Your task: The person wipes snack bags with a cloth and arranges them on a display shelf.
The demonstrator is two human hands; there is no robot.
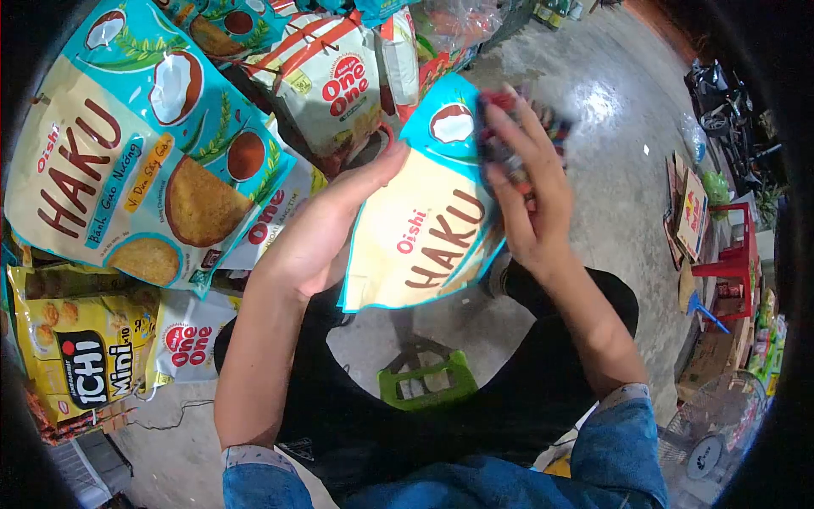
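Head view. The landmark is the cream and turquoise plastic snack bag printed "Oishi HAKU" (432, 225), held up at the centre of the frame above the person's lap, tilted with its top toward the upper right.

The left hand (326, 225) is against the left edge of this bag, palm open, fingers extended and close together, the thumb lying along the bag's upper left edge. It supports the bag rather than pinching it.

The right hand (530, 191) is at the bag's right edge, fingers loosely spread and curled over the bag's top right corner. Beneath those fingers sits a small dark packet with red markings (509, 140), pressed against the bag; its exact nature cannot be told.

To the left of the held bag hangs a larger bag of the same cream and turquoise "Oishi HAKU" design (127, 161). Below that larger bag is a yellow "ICHI Mini" packet (85, 352). Just above and left of the held bag hangs a white and red "One One" pack (335, 89).

Directly below the held bag, between the person's knees, stands a green plastic stool (424, 382) on the grey concrete floor (610, 127). Well to the right of the held bag is a red plastic stool (733, 254).
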